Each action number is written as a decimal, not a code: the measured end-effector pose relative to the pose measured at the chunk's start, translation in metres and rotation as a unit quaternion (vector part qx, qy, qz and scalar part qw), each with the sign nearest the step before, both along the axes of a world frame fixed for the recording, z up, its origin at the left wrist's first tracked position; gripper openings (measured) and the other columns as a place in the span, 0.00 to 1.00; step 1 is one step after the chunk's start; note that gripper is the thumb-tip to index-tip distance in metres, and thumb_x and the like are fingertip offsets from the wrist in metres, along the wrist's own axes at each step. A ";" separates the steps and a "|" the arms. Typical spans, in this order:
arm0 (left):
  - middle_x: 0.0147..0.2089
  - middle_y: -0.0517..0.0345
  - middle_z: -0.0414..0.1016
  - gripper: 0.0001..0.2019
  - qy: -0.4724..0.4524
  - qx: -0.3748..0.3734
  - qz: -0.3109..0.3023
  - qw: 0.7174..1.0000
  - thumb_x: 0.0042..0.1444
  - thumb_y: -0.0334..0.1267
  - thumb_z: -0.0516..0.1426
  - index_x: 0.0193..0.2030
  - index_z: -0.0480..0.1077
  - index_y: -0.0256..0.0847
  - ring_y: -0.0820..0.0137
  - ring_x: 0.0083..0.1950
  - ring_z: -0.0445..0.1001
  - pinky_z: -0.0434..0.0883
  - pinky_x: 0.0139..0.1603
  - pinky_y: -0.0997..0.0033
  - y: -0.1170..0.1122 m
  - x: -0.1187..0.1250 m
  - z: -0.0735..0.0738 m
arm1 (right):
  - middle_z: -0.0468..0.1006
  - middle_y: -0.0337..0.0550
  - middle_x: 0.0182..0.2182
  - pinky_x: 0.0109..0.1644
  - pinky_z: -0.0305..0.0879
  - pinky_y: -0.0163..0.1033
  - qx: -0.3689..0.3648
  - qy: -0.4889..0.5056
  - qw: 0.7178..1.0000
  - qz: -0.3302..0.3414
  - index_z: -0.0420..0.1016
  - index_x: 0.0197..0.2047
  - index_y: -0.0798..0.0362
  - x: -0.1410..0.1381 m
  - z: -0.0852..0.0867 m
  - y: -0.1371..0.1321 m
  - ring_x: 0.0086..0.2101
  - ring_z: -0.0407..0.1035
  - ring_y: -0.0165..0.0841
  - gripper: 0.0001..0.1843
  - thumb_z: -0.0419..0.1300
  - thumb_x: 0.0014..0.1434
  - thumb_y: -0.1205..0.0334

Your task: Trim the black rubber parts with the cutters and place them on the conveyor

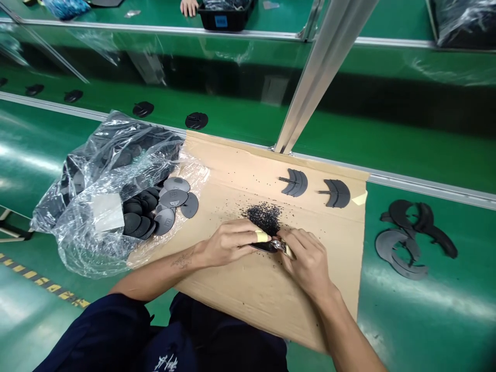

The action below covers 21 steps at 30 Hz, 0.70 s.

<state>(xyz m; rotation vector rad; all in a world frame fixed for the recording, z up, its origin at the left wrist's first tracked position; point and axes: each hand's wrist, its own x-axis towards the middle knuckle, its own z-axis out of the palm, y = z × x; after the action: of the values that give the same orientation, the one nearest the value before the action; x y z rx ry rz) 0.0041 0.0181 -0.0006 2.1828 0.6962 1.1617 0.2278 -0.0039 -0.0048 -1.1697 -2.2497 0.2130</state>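
My left hand (228, 243), with pale tape around one finger, and my right hand (306, 258) meet over a brown cardboard sheet (248, 289). Between them is a dark flat piece (263, 247) and a small metal tool (278, 246), perhaps snips, partly hidden by my fingers. My right hand appears to grip the tool, and my left the dark piece. Just above my hands lies a heap of black crumbs (264, 217). Two black fan-shaped pieces (295, 182) rest on the cardboard. Left of my hands, dark round discs (172, 199) spill from a clear plastic bag (104, 206).
A loose pile of dark curved pieces (406, 240) lies on the green belt (422, 315) at right. Black discs (196, 120) sit in a row on a farther belt. An aluminium post (325, 72) rises behind the cardboard. A co-worker's hand (189, 6) shows at the top.
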 end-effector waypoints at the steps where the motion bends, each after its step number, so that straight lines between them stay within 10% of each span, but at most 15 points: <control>1: 0.41 0.50 0.81 0.09 0.002 -0.005 -0.005 1.000 0.64 0.29 0.60 0.50 0.76 0.37 0.69 0.40 0.79 0.78 0.40 0.69 0.000 -0.001 0.000 | 0.81 0.47 0.35 0.37 0.64 0.41 0.004 -0.007 1.000 -0.001 0.75 0.45 0.53 0.000 0.001 0.000 0.35 0.73 0.37 0.09 0.54 0.66 0.70; 21: 0.43 0.51 0.77 0.13 0.097 -0.033 -0.010 0.995 0.66 0.33 0.57 0.55 0.73 0.39 0.69 0.41 0.76 0.77 0.42 0.68 -0.003 -0.001 0.010 | 0.77 0.44 0.28 0.33 0.57 0.40 0.012 -0.069 0.994 -0.079 0.77 0.40 0.52 0.005 0.004 0.001 0.30 0.67 0.36 0.12 0.54 0.59 0.74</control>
<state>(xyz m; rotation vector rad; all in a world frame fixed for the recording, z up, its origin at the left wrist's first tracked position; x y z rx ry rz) 0.0033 0.0154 0.0092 2.2613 0.7814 0.9119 0.2327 -0.0029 -0.0010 -1.3789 -2.2561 0.0424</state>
